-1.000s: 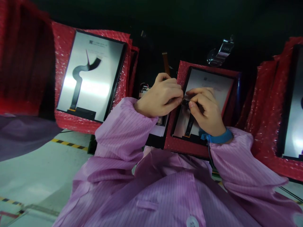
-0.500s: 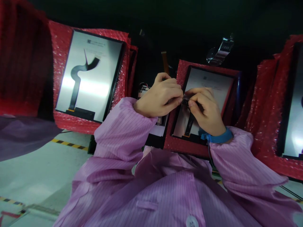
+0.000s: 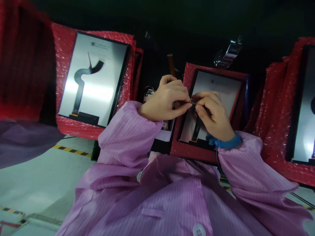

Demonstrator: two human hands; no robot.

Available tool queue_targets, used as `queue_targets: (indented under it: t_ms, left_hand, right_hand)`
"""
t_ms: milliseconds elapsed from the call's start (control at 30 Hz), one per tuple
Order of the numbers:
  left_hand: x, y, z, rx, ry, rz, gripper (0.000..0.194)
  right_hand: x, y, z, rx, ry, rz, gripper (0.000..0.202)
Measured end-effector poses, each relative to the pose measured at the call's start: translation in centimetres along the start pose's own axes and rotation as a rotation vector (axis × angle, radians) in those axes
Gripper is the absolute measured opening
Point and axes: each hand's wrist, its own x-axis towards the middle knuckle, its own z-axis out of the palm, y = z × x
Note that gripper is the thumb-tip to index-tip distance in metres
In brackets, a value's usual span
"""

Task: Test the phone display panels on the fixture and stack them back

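Note:
A display panel lies back side up on red bubble wrap in front of me. From its lower edge a dark flex cable rises toward my fingers. My right hand, with a blue wrist strap, pinches the upper end of this cable between thumb and fingers. My left hand meets it from the left, thumb and forefinger pinched at the cable's tip. Whatever small piece is between those left fingertips is hidden.
Another display panel with a curved flex cable lies on stacked red bubble wrap at left. A third panel is at the right edge. A small device with wires sits partly under my left wrist. A shiny metal object lies behind.
My left thumb has moved slightly right, closing in on the cable's tip by the right fingers. The right hand and the panels stay nearly where they were.

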Motion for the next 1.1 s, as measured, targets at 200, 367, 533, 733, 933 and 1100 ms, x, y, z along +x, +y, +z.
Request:
queue_targets:
  t_ms: [200,367,533,733,933,1100]
  left_hand:
    - [0.3,0.2,0.6,0.123,-0.054,-0.09,0.021]
    - [0.1,0.5,-0.3,0.097,0.036,-0.121,0.015]
    - [-4.0,3.1,-0.5,0.154,0.654,-0.29,0.014]
    - [-9.7,5.1,4.4,0.455,0.4,-0.346,0.021]
    - [-10.4,4.4,6.5,0.71,0.196,-0.359,0.036]
    - [-10.5,4.3,6.7,0.706,0.154,-0.373,0.041]
  right_hand:
    - [-0.3,-0.5,0.3,-0.023,-0.008,-0.017,0.018]
    - [-0.9,-1.5,-0.6,-0.094,0.049,0.077,0.023]
    - [-4.9,-4.1,-2.4,-0.269,0.198,0.211,0.031]
    - [-12.0,-6.0,-2.2,-0.416,0.164,0.368,0.038]
    - [-14.7,-5.6,-1.4,-0.506,0.147,0.402,0.047]
    - [-15.2,-5.7,-1.4,-0.453,0.143,0.438,0.049]
